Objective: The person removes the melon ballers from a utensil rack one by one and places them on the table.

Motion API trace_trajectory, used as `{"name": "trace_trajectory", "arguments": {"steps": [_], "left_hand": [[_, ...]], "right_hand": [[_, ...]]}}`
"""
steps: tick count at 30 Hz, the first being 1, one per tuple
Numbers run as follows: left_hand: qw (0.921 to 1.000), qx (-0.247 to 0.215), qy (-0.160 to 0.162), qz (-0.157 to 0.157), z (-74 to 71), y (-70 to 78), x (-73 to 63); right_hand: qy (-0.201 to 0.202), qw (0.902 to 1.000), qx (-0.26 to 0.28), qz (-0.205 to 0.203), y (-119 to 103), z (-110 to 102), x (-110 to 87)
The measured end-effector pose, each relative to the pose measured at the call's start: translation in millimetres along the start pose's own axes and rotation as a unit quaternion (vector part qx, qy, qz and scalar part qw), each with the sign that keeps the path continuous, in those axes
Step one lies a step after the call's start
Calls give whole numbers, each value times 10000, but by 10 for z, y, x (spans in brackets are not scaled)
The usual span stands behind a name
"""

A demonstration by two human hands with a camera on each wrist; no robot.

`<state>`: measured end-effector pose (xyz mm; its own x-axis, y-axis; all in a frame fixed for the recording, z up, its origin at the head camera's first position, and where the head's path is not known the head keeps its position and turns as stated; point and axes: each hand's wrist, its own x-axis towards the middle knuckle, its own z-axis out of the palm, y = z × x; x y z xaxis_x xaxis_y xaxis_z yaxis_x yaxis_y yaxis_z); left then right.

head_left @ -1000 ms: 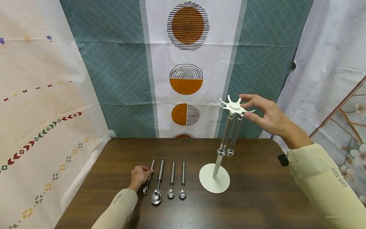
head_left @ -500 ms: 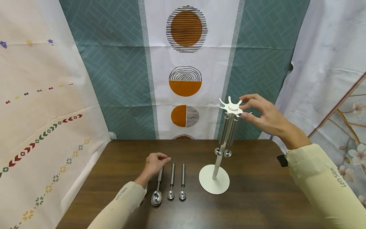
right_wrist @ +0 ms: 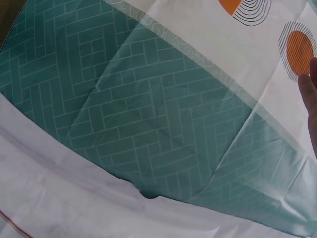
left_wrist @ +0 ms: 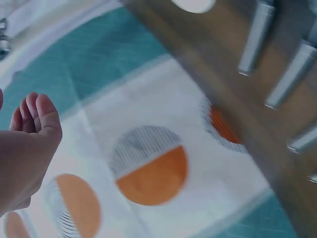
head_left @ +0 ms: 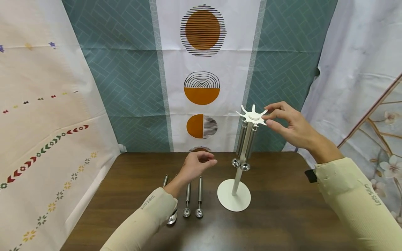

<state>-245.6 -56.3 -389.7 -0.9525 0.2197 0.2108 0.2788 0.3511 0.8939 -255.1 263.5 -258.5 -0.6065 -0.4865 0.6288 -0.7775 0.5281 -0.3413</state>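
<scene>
My left hand point(head_left: 196, 166) is raised above the back of the table with its fingers loosely curved and nothing between them. Several steel spoons lie below and behind it, including two with small round bowls point(head_left: 200, 197); a larger oval spoon point(head_left: 172, 219) is partly covered by the sleeve. To the right stands a white utensil stand point(head_left: 233, 200) with a pronged top. Two small steel spoons point(head_left: 245, 166) hang from it. With thumb and fingertips, my right hand point(head_left: 290, 123) pinches the right edge of the pronged top. Handles point(left_wrist: 257, 37) of the lying spoons show in the left wrist view.
A dark brown wooden table point(head_left: 276, 216) carries everything. Behind it hangs a teal and white curtain point(head_left: 135, 87) with orange circles. Pale patterned cloths hang at left and right. The right wrist view holds mostly curtain point(right_wrist: 163, 109).
My left hand has left the leftmost spoon and moved right and up across the row, carrying nothing. The stand's top and its hanging spoons have shifted left beside my nearly still right hand.
</scene>
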Motion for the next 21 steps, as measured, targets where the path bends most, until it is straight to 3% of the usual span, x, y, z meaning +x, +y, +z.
{"name": "trace_trajectory", "arguments": {"steps": [7,12,21], "left_hand": [[9974,-473,-388,370,188,415,139],[9947,-718,-406,614,280,631,220],[9946,-550,-297,832,382,783,308]], "right_hand": [[-14,10000,54,32,-21,4,-4],[-26,10000,71,52,-23,9,-3],[50,10000,25,-29,-19,-9,-1]]}}
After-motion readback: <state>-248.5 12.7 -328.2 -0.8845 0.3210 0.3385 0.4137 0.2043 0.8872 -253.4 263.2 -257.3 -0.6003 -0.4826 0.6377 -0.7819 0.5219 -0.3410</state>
